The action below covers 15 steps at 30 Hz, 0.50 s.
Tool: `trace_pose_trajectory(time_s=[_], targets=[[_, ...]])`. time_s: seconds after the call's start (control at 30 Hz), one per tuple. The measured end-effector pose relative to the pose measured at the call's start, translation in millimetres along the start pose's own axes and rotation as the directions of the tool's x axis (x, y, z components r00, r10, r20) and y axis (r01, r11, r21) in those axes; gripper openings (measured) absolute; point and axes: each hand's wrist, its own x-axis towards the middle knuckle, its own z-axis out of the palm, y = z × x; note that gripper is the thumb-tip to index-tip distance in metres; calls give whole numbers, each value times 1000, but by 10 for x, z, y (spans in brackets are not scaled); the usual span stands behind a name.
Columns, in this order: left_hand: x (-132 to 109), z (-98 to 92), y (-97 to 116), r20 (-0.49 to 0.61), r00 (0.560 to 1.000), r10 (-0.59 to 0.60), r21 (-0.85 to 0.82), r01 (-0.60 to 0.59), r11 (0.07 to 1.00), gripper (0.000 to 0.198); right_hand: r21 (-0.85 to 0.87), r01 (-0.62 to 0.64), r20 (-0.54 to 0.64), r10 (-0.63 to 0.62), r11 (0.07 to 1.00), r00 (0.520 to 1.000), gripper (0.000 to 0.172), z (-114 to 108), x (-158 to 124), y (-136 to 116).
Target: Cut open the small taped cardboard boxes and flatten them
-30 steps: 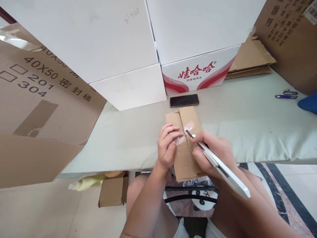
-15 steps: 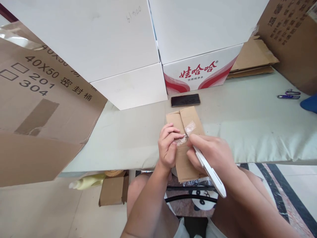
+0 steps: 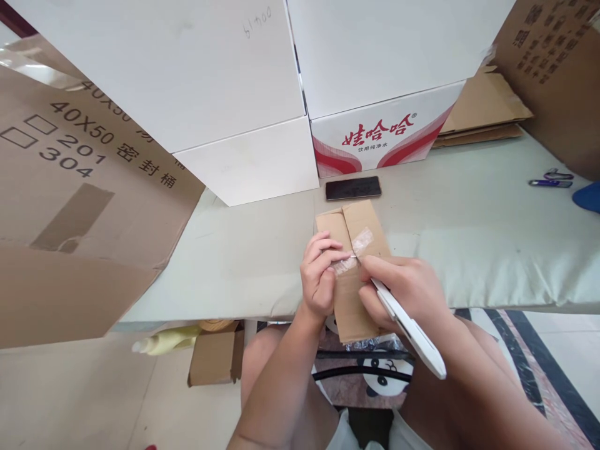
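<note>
A small brown cardboard box (image 3: 354, 306) lies at the table's front edge, partly over my lap. Clear tape (image 3: 363, 239) crosses the seam between its flaps. My left hand (image 3: 321, 272) grips the box's left side, fingers curled over the top near the tape. In my right hand (image 3: 405, 287) is a white utility knife (image 3: 412, 334), its handle slanting down to the right. Its thin tip meets the tape at the seam, close to my left fingertips. My right fingers partly hide the tip and the box's right side.
Behind the box lies a phone (image 3: 354, 187), in front of stacked white cartons (image 3: 253, 162). A big brown carton (image 3: 84, 206) stands left. Flattened cardboard (image 3: 487, 103) and a purple item (image 3: 550, 183) are at the right. Below are a yellowish bottle (image 3: 171, 340) and another cardboard box (image 3: 213, 359).
My right hand and the knife have shifted slightly right and toward me along the tape. The left hand keeps its hold on the box. The whole view has moved a little.
</note>
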Motion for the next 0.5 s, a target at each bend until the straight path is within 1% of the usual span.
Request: trace_pose_trajectory(time_s=[0.13, 0.27, 0.3, 0.33, 0.37, 0.4, 0.43, 0.47, 0.5], targets=[[1, -12, -3, 3, 1000, 1, 18, -1, 1000, 45, 86, -15, -26, 17, 996, 1000, 14, -10, -13, 7], [13, -26, -14, 0, 1000, 13, 16, -13, 1000, 43, 234, 49, -68, -33, 971, 997, 16, -60, -52, 24], [15, -29, -21, -3, 1000, 19, 10, -19, 1000, 42, 281, 51, -89, -27, 958, 996, 16, -65, -73, 45], [16, -32, -30, -5, 1000, 24, 8, -24, 1000, 40, 330, 34, -129, 9, 943, 992, 16, -62, -94, 78], [16, -35, -41, -8, 1000, 29, 16, -29, 999, 39, 377, 3, -196, 76, 926, 978, 15, -46, -114, 126], [15, -39, -53, -13, 999, 34, 31, -34, 999, 38, 413, -45, -280, 174, 910, 944, 13, -19, -128, 189], [13, -42, -67, -23, 999, 39, 52, -38, 998, 36, 434, -103, -372, 282, 895, 884, 11, 19, -134, 268], [11, -46, -80, -37, 998, 43, 72, -40, 997, 34, 437, -171, -448, 378, 883, 810, 7, 64, -129, 360], [9, -50, -93, -51, 998, 46, 87, -42, 995, 32, 421, -244, -491, 446, 874, 748, 3, 115, -116, 465]])
